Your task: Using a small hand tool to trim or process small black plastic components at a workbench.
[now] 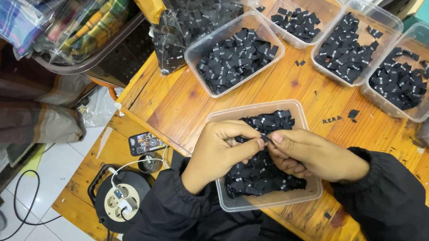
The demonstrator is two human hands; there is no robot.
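**Small black label pinched between both hands over the near tub**

Head view: left hand (218, 153) and right hand (310, 154) meeting above the clear rectangular plastic tub (270, 201) heaped with small black woven labels (258, 174). One small black label (265, 139) nipped between thumb and forefinger tips of both hands, fingers closed on it, long axis running left to right from one hand to the other. Neither hand nearer; both touching it. Tub resting at the near edge of the orange wooden counter (315, 105). More clear label tubs (234, 54) well apart beyond.

wooden table (311, 99) | 6 clear tubs (227, 35) of black labels | plastic bag (186, 11)
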